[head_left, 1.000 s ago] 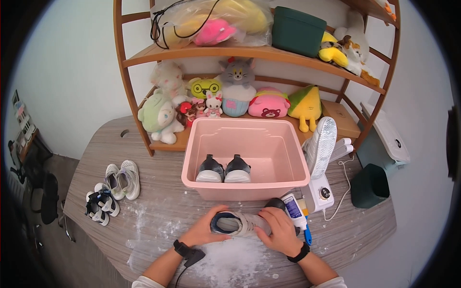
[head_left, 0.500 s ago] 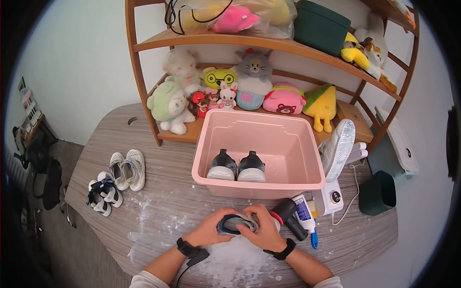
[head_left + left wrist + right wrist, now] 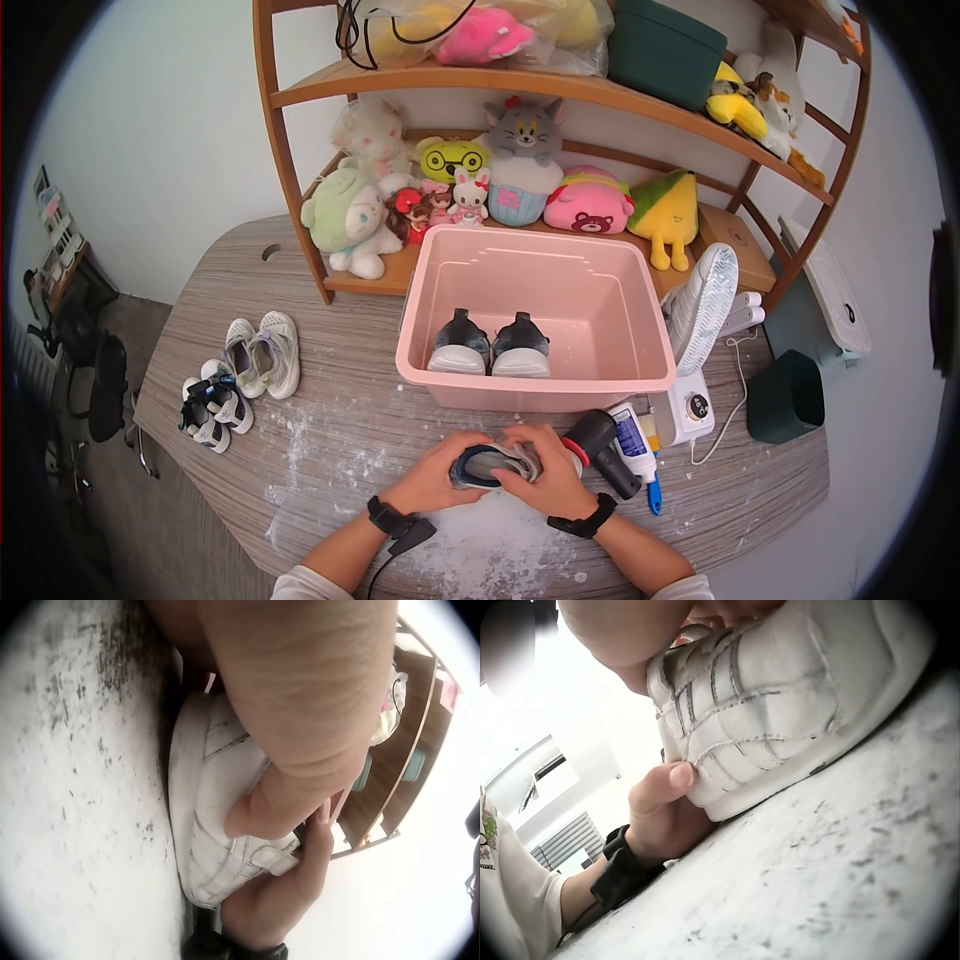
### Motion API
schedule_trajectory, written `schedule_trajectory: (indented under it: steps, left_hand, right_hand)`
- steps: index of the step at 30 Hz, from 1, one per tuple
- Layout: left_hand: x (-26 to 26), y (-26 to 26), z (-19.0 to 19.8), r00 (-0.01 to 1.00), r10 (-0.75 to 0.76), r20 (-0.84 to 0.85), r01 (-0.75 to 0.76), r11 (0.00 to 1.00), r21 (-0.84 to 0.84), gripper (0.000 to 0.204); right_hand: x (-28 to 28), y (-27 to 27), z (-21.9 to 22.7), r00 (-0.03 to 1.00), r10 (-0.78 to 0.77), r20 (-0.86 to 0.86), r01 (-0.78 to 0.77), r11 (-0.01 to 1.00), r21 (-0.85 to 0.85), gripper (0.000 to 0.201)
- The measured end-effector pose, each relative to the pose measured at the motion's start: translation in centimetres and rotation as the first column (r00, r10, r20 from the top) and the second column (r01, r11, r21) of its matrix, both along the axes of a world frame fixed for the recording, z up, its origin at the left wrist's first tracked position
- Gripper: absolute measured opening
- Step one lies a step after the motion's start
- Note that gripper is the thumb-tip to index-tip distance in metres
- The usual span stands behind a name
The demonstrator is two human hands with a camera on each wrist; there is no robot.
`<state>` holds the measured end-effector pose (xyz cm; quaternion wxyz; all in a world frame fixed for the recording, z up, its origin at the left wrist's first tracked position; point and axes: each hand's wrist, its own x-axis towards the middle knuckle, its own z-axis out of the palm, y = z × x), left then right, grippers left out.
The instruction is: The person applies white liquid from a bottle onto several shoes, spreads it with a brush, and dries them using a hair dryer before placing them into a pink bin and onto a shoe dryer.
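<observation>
A pale grey-white shoe with a dark blue lining sits on the powdery table, its opening facing up. My left hand holds it around the heel end, thumb along the near side. With thumb and fingers my right hand grips the upper at the front of the opening, covering much of the toe part. In the left wrist view a thumb presses on the shoe's side. The right wrist view shows the worn, scuffed stitching of the shoe and its sole against the tabletop.
Behind the hands stands a pink bin with two dark-topped shoes. On the right lie a black hair dryer, a white bottle and a blue-handled brush, near a white shoe dryer. Small shoes stand left.
My right hand has moved left from the toe to the shoe's opening, uncovering the hair dryer. The left hand stays at the heel. The head view has shifted; the last half second shows little movement.
</observation>
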<state>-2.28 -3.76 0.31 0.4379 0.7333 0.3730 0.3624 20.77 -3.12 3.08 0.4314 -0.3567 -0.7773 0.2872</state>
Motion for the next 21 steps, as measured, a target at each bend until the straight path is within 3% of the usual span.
schedule_trajectory:
  steps: [2,9,12,14,18,20,21]
  left_hand:
    - [0.0,0.0,0.1,1.0,0.004,-0.003,-0.004,1.0,0.015,0.072]
    - [0.1,0.0,0.2,1.0,0.017,-0.011,-0.017,1.0,-0.001,0.071]
    - [0.3,-0.1,0.0,0.999,0.038,-0.007,-0.038,0.999,-0.02,0.071]
    - [0.3,-0.1,0.2,0.999,0.042,0.001,-0.042,0.999,-0.023,0.07]
    - [0.1,-0.2,0.2,0.991,0.121,0.064,-0.12,0.992,-0.028,0.065]
    - [0.1,-0.2,0.1,0.981,0.161,0.105,-0.156,0.986,-0.054,0.063]
    - [0.1,-0.3,0.4,0.97,0.204,0.135,-0.19,0.976,-0.107,0.064]
  right_hand:
    - [-0.1,-0.4,-0.6,0.994,-0.077,-0.077,0.071,0.994,-0.081,0.054]
    - [0.1,-0.4,-0.8,0.994,-0.111,-0.018,0.109,0.989,-0.101,0.041]
    - [0.5,-0.6,-1.0,0.988,-0.156,0.022,0.155,0.988,0.019,0.034]
    - [0.6,-0.5,-1.0,0.983,-0.168,-0.073,0.175,0.979,0.103,0.029]
    - [0.8,-0.8,0.0,0.976,-0.161,-0.147,0.177,0.98,0.097,0.027]
    - [1.1,-1.4,1.4,0.973,-0.181,-0.14,0.168,0.981,-0.099,0.024]
    - [1.1,-1.4,2.4,0.974,-0.18,-0.139,0.167,0.981,-0.1,0.024]
